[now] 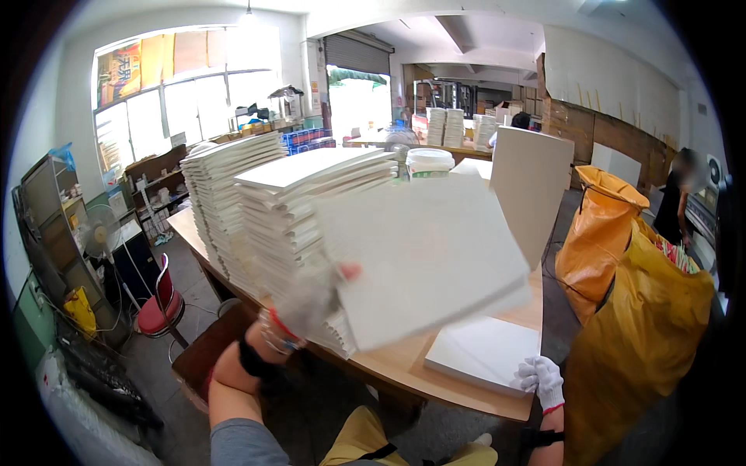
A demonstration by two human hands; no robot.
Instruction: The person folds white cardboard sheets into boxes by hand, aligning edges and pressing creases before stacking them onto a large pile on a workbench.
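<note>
Workshop table (396,366); above its middle, white sheets (427,264) tilt, grasped at left by the blurred left hand (311,301); swung wide, they could topple the tall stack (276,221); right hand (542,379), curled, touches the low pile (482,353) near right, grip unclear

A white board (427,256), large, rectangular and slightly blurred, is raised and tilted above the table (402,359), gripped near its left edge by the left hand (309,299); along its lower right a second pale edge shows. Below it, a white slab (482,356), smooth on top and visibly thick at the side, lies flat near the table's edge, its near right corner under the right hand's (542,379) fingers.
</note>
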